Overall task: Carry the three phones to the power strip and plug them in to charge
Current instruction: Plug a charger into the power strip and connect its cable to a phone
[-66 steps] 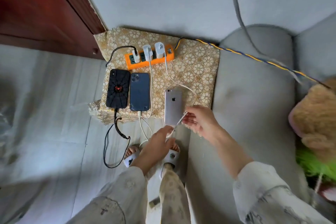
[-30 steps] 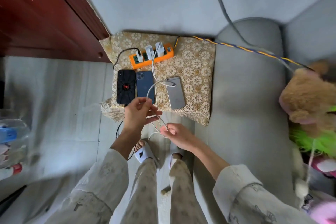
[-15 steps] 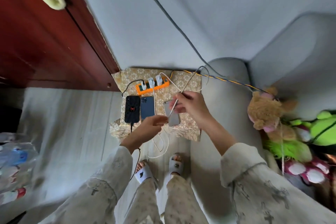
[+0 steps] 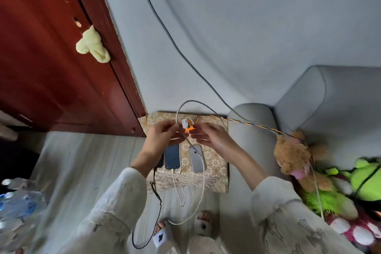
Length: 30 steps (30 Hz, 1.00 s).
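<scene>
— Where do we stand?
— Our left hand (image 4: 162,138) pinches the white cable (image 4: 203,189) just in front of the orange power strip (image 4: 189,129); our right hand (image 4: 210,136) hangs loose-fingered beside it, gripping nothing we can see.
— And the phones?
— Nearer us on the patterned cloth (image 4: 216,171), long axes running near to far: silver phone (image 4: 196,159) below the right hand, blue phone (image 4: 172,156) left of it, the black phone mostly behind our left wrist.
— Obstacles?
— Both hands cover the strip's sockets.

Support: patterned cloth-covered stand (image 4: 216,165) sitting beside the sofa.
Lying on it: blue phone (image 4: 172,156), silver phone (image 4: 196,159), orange power strip (image 4: 189,129) at the far edge.
</scene>
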{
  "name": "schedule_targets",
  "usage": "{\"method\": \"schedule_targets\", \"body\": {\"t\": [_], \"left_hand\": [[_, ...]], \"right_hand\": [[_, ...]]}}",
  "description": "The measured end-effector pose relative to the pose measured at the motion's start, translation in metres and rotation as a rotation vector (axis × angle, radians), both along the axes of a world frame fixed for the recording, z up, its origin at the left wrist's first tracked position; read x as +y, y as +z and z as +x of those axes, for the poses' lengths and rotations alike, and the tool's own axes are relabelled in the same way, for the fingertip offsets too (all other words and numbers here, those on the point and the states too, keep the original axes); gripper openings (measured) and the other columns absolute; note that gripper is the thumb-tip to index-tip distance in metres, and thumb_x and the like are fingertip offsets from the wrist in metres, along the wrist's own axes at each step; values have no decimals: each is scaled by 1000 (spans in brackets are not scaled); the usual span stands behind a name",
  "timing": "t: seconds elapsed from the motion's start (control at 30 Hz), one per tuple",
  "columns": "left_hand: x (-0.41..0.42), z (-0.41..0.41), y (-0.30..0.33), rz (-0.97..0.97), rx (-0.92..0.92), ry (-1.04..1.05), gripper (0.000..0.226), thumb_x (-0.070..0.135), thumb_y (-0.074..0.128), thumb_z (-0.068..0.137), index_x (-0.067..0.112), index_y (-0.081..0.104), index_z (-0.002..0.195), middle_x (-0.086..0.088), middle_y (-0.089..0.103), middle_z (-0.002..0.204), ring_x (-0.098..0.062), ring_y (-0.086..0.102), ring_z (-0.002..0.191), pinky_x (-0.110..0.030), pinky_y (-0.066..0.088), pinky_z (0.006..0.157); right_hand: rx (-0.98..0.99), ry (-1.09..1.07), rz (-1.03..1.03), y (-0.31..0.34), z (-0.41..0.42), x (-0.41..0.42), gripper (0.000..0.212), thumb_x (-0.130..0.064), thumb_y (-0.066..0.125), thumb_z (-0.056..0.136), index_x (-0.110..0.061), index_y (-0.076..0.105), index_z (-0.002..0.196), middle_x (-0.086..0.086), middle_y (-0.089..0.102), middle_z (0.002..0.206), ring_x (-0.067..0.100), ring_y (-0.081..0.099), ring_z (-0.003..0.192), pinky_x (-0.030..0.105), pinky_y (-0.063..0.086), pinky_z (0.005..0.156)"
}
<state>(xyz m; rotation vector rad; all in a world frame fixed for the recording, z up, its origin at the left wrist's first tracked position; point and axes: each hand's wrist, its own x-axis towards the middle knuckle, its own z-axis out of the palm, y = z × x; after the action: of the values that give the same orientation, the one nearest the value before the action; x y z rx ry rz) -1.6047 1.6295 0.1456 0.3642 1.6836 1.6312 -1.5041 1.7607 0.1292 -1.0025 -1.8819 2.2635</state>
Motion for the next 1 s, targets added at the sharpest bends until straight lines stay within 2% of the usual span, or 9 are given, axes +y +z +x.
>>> {"method": "schedule_targets", "body": {"t": [0.1,0.3,0.37,0.5,0.63,0.7,0.8,0.93,1.0], "left_hand": [[8,-6,34,187,-69,87,20,4,44,93,4,58,78,-4,68,70,-16,72,69,-27,60,67],[-5,-42,62,395,-199,355,20,5,47,92,4,55,73,-4,68,64,-21,72,68,-26,58,61],[-15,-49,61,176,-73,351,19,10,52,91,1,59,75,-9,66,64,-16,69,55,-25,59,56],[-24,-48,51,-443,591,206,22,26,62,84,5,66,83,3,67,61,-8,62,50,-21,52,55],[-13,-36,58,-378,853,-109,30,17,63,84,15,59,113,5,59,98,-7,56,89,-23,44,86],[-10,-31,58,-357,831,-209,14,15,58,86,20,66,97,8,68,80,-1,63,77,-20,49,80],[-17,-38,62,-266,841,19,19,8,56,86,22,68,82,13,68,67,3,64,63,-19,51,69],[-14,-48,70,-244,899,-159,48,11,61,85,24,49,129,16,56,113,-4,54,103,-23,43,92],[-3,-39,70,-237,871,-328,47,16,62,85,24,49,129,18,56,115,-2,53,108,-22,40,95]], "right_hand": [[-6,207,-3,0,6,-14,34,-40,35,97,-21,61,108,-2,71,102,2,64,100,24,39,95],[30,168,199,8,16,-3,19,-22,51,92,-12,66,90,5,68,79,17,64,76,26,50,78],[29,83,298,11,17,7,17,-12,51,92,-9,67,88,4,65,70,14,58,61,17,47,60],[62,134,542,34,3,17,22,-14,50,92,-4,69,88,-4,60,60,1,44,42,14,36,48],[121,284,707,67,-17,9,22,-20,52,91,-10,72,88,3,65,64,4,49,50,19,35,52],[150,301,751,78,-21,8,24,-22,52,91,-10,72,85,0,58,56,5,43,47,22,32,51],[152,298,710,85,-16,15,22,-20,50,92,-15,70,83,-10,41,41,7,29,41,21,23,46],[151,356,617,93,-10,21,22,-17,48,94,-13,68,85,-12,42,40,2,31,37,11,25,42],[188,367,600,98,-14,20,23,-19,49,93,-21,67,80,-6,36,48,6,27,41,17,24,45]]}}
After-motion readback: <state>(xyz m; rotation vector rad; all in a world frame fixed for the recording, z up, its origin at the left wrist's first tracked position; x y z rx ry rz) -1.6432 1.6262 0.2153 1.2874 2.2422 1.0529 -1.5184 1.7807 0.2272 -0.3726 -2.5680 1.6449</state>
